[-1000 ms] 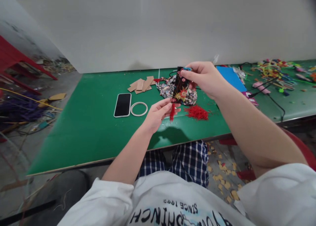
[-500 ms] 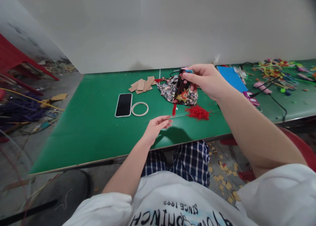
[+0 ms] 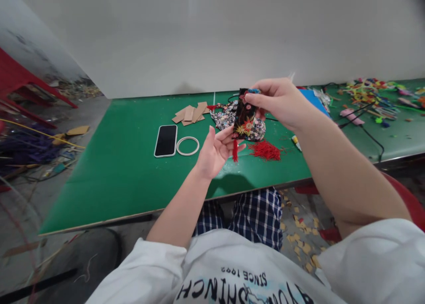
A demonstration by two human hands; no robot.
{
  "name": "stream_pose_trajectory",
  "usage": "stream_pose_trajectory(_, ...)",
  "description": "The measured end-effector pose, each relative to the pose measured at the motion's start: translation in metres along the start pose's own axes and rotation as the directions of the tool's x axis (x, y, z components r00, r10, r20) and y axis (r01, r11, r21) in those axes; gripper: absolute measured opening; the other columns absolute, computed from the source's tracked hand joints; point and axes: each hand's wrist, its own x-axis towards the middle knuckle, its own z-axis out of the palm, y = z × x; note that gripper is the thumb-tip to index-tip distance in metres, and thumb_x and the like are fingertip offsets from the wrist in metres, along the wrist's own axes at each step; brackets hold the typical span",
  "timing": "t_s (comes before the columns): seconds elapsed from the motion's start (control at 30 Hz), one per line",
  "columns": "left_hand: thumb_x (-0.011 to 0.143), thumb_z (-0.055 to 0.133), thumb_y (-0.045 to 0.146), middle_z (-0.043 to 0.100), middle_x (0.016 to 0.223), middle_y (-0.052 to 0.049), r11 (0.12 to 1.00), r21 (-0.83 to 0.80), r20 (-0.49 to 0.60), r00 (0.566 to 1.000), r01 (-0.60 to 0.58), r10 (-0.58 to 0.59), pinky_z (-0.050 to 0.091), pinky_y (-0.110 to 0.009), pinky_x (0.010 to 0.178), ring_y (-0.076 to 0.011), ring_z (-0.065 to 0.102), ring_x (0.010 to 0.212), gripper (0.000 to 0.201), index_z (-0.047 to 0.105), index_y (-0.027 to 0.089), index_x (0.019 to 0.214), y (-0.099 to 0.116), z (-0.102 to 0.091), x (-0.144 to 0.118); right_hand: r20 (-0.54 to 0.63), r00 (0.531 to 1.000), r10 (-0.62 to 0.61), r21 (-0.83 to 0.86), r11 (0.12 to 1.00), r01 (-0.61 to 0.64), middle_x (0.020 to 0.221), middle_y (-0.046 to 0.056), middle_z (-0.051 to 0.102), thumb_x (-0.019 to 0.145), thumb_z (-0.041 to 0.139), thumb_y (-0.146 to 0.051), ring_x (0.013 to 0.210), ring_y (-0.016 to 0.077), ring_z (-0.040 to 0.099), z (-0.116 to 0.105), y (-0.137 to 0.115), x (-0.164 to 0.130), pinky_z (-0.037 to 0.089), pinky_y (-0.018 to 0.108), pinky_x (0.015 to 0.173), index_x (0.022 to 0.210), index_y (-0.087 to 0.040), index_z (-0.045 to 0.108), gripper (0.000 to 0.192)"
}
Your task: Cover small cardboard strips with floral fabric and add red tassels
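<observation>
We cannot see the top edge of the floral pouch (image 3: 244,118), since the fingers of the right hand (image 3: 279,102) cover it. Behind the pouch, the pile of floral fabric (image 3: 229,116) is partly hidden, so we cannot tell its full shape. To the right of the pouch, the blue sheet (image 3: 315,102) is mostly hidden by the wrist. Farther right, the colourful scraps (image 3: 375,94) are too small and blurred to identify.
</observation>
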Motion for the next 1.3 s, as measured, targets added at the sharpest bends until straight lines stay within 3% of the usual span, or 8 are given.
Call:
stream_pose_trajectory(0.1,0.084,0.029,0.063,0.064,0.111,-0.006,0.999,-0.043,-0.055,0.998,0.022,-0.024,0.047,-0.042,0.091,-0.0245,0.056,0.110,0.057,0.063,0.020,0.101,-0.003,0.002,-0.008,-0.012,1.000,0.026,0.027,0.999,-0.025,0.060,-0.004,0.056,0.075,0.066,-0.023,0.051,0.0047,0.054,0.001,0.001,0.001,0.039,0.015,0.042,0.075,-0.015,0.060,0.009)
stream_pose_trajectory(0.37,0.086,0.030,0.060,0.064,0.112,-0.010,0.995,-0.082,-0.072,0.996,0.048,-0.054,0.046,-0.040,0.093,-0.0253,0.051,0.117,0.057,0.061,0.016,0.101,-0.007,-0.002,-0.013,0.036,0.999,0.018,-0.011,1.000,-0.018,0.064,-0.002,0.060,0.078,0.062,-0.024,0.050,0.0044,0.052,0.004,0.006,0.004,0.038,0.015,0.040,0.076,-0.016,0.062,0.009)
stream_pose_trajectory(0.57,0.087,0.036,0.053,0.066,0.107,-0.008,0.991,-0.118,-0.027,0.997,0.063,-0.067,0.047,-0.040,0.090,-0.0242,0.058,0.108,0.046,0.062,0.018,0.099,-0.017,-0.014,-0.011,0.029,0.999,0.022,0.005,1.000,-0.022,0.058,-0.004,0.056,0.076,0.065,-0.027,0.043,0.0028,0.047,0.006,0.017,0.004,0.038,0.015,0.038,0.076,-0.016,0.062,0.011)
stream_pose_trajectory(0.7,0.086,0.044,0.048,0.066,0.105,-0.009,0.986,-0.067,-0.098,0.982,0.155,-0.161,0.052,-0.034,0.081,-0.0203,0.064,0.096,0.039,0.061,0.017,0.102,-0.027,-0.026,-0.022,0.047,0.996,0.075,0.012,0.997,-0.076,0.053,-0.005,0.053,0.075,0.065,-0.030,0.041,0.0031,0.046,0.012,0.028,0.000,0.039,0.014,0.038,0.071,-0.017,0.061,0.015)
stream_pose_trajectory(0.83,0.075,0.065,0.024,0.069,0.092,-0.006,0.960,0.122,-0.300,0.932,0.252,-0.206,0.053,-0.027,0.075,-0.0127,0.066,0.075,0.033,0.059,0.016,0.106,-0.042,-0.043,-0.044,0.064,0.977,0.204,0.102,0.972,-0.210,0.060,-0.003,0.057,0.075,0.063,-0.029,0.042,0.0044,0.048,0.025,0.056,-0.008,0.041,0.016,0.037,0.067,-0.018,0.060,0.015)
stream_pose_trajectory(1.0,0.074,0.064,0.017,0.069,0.078,-0.004,0.860,0.295,-0.495,0.837,0.416,-0.235,0.054,-0.025,0.070,-0.0099,0.065,0.068,0.033,0.060,0.014,0.106,-0.058,-0.059,-0.070,0.086,0.898,0.432,0.250,0.863,-0.440,0.063,-0.003,0.058,0.072,0.065,-0.033,0.044,0.0058,0.049,0.048,0.119,-0.025,0.045,0.018,0.040,0.070,-0.019,0.060,0.015)
stream_pose_trajectory(1.13,0.073,0.063,0.017,0.068,0.075,-0.003,0.790,0.390,-0.551,0.807,0.473,-0.212,0.054,-0.023,0.061,-0.0095,0.063,0.061,0.029,0.063,0.013,0.102,-0.061,-0.063,-0.080,0.061,0.840,0.539,0.296,0.794,-0.531,0.061,-0.002,0.058,0.072,0.065,-0.033,0.043,0.0053,0.048,0.060,0.161,-0.034,0.046,0.018,0.040,0.069,-0.018,0.058,0.017)
stream_pose_trajectory(1.3,0.072,0.064,0.023,0.068,0.075,-0.003,0.688,0.517,-0.563,0.808,0.509,-0.174,0.050,-0.022,0.051,-0.0124,0.063,0.058,0.022,0.068,0.016,0.092,-0.055,-0.067,-0.087,0.032,0.811,0.584,0.283,0.773,-0.567,0.059,-0.002,0.057,0.075,0.064,-0.029,0.042,0.0048,0.048,0.062,0.182,-0.036,0.047,0.017,0.039,0.071,-0.017,0.057,0.014)
